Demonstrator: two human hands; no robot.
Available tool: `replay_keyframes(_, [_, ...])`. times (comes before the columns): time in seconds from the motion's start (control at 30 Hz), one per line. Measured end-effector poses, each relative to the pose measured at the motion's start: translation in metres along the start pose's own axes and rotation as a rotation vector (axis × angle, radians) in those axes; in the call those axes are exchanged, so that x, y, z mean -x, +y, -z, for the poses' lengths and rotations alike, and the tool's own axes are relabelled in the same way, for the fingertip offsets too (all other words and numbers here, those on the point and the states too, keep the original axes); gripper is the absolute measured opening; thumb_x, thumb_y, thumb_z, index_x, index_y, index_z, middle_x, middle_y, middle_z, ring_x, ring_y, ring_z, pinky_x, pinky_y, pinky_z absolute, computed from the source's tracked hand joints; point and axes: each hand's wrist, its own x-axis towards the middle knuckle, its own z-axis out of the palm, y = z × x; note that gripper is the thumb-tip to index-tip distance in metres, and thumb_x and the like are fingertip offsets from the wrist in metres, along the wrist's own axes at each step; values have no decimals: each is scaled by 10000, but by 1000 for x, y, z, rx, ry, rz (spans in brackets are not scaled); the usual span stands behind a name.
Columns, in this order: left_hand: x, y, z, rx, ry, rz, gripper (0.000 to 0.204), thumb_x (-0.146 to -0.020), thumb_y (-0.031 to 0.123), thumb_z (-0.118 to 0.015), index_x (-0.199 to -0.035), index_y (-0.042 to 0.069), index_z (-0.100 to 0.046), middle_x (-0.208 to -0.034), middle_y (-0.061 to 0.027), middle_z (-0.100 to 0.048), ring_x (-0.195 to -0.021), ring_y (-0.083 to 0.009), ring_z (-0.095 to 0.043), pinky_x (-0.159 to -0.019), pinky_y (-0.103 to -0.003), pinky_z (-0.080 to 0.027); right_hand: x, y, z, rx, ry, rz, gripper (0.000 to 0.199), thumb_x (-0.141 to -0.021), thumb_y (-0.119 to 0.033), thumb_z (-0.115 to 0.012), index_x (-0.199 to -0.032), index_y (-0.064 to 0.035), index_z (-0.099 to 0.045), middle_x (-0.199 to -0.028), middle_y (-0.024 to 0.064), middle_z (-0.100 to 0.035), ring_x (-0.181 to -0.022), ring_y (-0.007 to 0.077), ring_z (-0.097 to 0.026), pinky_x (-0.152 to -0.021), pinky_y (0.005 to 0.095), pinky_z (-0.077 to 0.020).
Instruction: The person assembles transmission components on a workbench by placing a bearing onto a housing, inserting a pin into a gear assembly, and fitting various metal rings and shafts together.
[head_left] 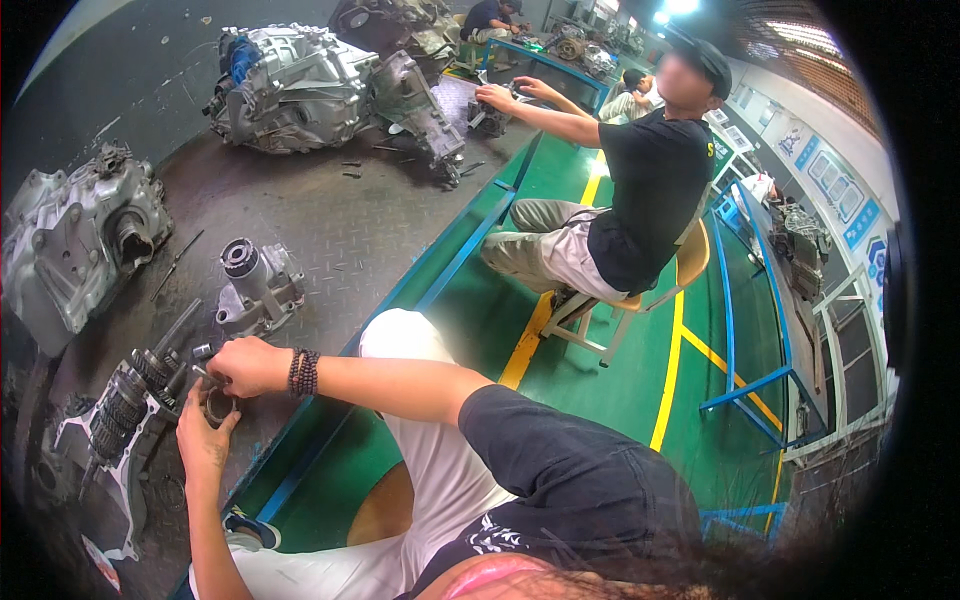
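Note:
At the bench's near left edge, my left hand [204,436] is closed round the rim of a round metal ring-shaped part [217,407]. My right hand [248,367], a beaded bracelet at its wrist, bends over the top of that part with its fingers closed. A short dark cylindrical piece [204,352] sticks out beside the right fingers; whether they grip it, I cannot tell. Just left of both hands lies an open gearbox housing [128,470] with a gear shaft [118,420] in it. Behind the right hand a silver casting with a round, toothed-looking end [258,290] stands on the bench.
Large gearbox casings stand at the left [75,240] and far end [295,90] of the metal bench [340,220]. A thin rod [177,265] lies between parts. A seated co-worker [650,190] handles a part at the bench's right side. Blue rails edge the green floor.

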Motion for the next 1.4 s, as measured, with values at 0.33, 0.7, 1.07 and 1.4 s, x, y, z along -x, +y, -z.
replay_keyframes(0.33, [7,-25,-4,18,61,-138,882,-757,163,-874,-1525,68,-451,-1221,-205,-713,-1122,-360,-690,-994,-427,-534,-8,2,28,31,29,39,216,-811,-222,-722,-930,-42,-741,-872,213,-724,-858,405,-710,-770,492,-571])
replay_keyframes(0.7, [2,-11,46,113,221,-121,904,-799,236,-853,-1574,135,-398,-1319,-130,-667,-1129,-279,-656,-980,-387,-535,-2,-11,67,71,-6,137,240,-983,-243,-649,-979,-2,-659,-994,214,-672,-933,434,-646,-815,497,-519])
replay_keyframes(1.07, [10,-6,50,153,273,-176,979,-756,198,-863,-1596,150,-361,-1283,-129,-663,-1122,-302,-657,-1019,-398,-523,1,-21,66,-40,-91,144,260,-1002,-203,-653,-1165,-3,-688,-892,199,-695,-790,347,-674,-731,421,-513])
replay_keyframes(1.4, [11,-4,49,139,267,-253,1005,-761,193,-859,-1608,139,-322,-1282,-146,-662,-1140,-319,-663,-1031,-411,-527,-8,-35,60,-366,122,-27,200,-930,-155,-756,-1080,-28,-721,-916,127,-754,-760,215,-694,-711,322,-534])
